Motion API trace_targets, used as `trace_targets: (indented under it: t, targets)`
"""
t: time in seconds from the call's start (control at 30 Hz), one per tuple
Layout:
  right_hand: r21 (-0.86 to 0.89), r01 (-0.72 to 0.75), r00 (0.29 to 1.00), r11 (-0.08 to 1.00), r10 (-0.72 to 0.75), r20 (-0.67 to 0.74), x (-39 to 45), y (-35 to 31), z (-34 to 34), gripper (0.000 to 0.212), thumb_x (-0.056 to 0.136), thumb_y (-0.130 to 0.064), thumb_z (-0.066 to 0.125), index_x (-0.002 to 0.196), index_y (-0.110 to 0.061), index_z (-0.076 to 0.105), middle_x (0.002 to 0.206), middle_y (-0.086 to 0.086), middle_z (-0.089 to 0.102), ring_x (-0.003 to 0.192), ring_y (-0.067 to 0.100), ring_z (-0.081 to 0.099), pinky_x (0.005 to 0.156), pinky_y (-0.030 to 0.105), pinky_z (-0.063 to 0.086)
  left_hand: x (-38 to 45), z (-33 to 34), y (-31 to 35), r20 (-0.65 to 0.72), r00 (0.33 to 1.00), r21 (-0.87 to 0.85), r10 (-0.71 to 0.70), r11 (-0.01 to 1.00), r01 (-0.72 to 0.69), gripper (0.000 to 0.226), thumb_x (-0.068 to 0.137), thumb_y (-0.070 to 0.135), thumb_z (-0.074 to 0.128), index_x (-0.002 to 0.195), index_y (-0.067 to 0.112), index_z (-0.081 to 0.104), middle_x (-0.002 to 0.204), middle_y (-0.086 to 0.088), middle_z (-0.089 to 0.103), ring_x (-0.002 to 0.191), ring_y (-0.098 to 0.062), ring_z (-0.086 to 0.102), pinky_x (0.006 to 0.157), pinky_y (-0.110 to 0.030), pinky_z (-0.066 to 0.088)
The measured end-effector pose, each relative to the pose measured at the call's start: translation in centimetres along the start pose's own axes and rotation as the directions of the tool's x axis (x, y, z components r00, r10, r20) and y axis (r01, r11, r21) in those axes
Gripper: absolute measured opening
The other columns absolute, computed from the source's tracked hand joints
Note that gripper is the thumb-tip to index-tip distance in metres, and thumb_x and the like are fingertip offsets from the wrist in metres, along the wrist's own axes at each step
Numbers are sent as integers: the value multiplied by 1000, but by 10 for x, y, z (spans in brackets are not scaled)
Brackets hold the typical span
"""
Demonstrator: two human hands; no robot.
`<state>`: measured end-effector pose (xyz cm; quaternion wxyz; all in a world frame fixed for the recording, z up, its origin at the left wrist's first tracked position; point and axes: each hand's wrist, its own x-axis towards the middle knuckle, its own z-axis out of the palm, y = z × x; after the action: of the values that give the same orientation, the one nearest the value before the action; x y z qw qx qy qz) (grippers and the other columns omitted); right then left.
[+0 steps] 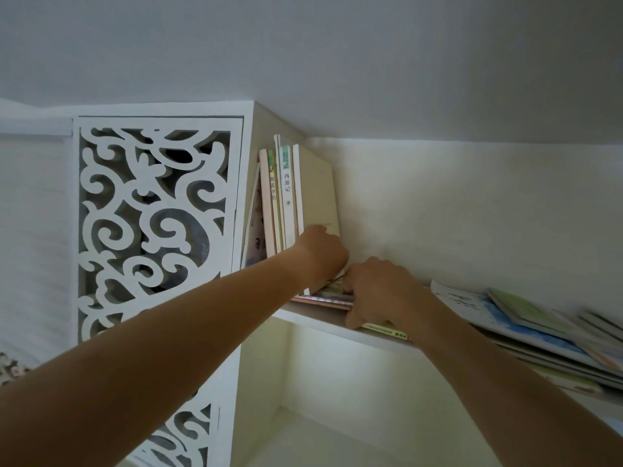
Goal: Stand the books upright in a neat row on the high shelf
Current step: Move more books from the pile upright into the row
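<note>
Several thin books (286, 197) stand upright at the left end of the high white shelf (313, 316), leaning against the cabinet side. My left hand (323, 254) presses against the outermost cream-covered book (318, 193) near its foot, propping the row. My right hand (381, 291) grips the edge of a small stack of flat books (330, 298) lying on the shelf just right of the row; a green-edged book (387, 329) lies under its thumb. Whether the left fingers curl round anything is hidden.
A fanned pile of flat books (526, 318) covers the shelf's right part and overhangs its front edge. A white carved fretwork panel (151, 210) closes the cabinet on the left. The wall stands close behind the shelf; an open compartment (337, 399) lies below.
</note>
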<state>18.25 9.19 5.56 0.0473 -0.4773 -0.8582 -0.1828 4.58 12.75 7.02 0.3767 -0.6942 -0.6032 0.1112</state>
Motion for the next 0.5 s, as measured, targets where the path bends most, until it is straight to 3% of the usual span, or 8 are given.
trace_targets:
  t: [0.07, 0.13, 0.27, 0.43, 0.5]
  targets:
    - [14, -25, 999, 1000, 25, 26, -1, 0, 1, 60, 76, -40, 81, 128, -20, 59, 120, 6, 60, 88, 22, 51, 72, 30, 40, 0, -5, 7, 47, 999, 33, -13, 999, 11, 23, 103, 15, 47, 94, 19, 68, 95, 3, 68, 112, -22, 64, 124, -48, 19]
    - [4, -26, 999, 1000, 26, 35, 0, -5, 0, 54, 77, -37, 81, 124, -17, 61, 113, 5, 62, 83, 21, 51, 71, 31, 42, -3, -2, 8, 49, 998, 76, 27, 997, -31, 29, 105, 22, 43, 101, 18, 71, 108, 2, 71, 117, -22, 62, 125, -50, 14]
    - [-15, 2, 1000, 1000, -2, 0, 0, -7, 0, 51, 78, -42, 77, 123, -21, 63, 96, 1, 56, 81, 19, 53, 71, 31, 42, -13, 9, 1, 17, 993, 120, 120, 985, -121, 50, 105, 49, 32, 97, 24, 74, 107, 6, 73, 119, -20, 61, 125, -56, 6]
    - [-31, -7, 1000, 999, 7, 19, -5, 0, 0, 56, 77, -44, 79, 126, -23, 63, 103, 4, 59, 83, 20, 51, 70, 30, 42, -9, 6, 8, 64, 998, 132, 27, 991, -36, 32, 104, 35, 47, 83, 24, 69, 90, 9, 68, 118, -21, 60, 118, -70, -14]
    - [-16, -20, 999, 1000, 20, 34, -5, -1, -1, 56, 77, -41, 80, 127, -22, 62, 112, 6, 61, 85, 20, 50, 72, 30, 42, -8, 6, 11, 108, 994, 168, -23, 986, 5, 27, 103, 36, 51, 88, 25, 72, 95, 9, 71, 127, -23, 56, 111, -73, -23]
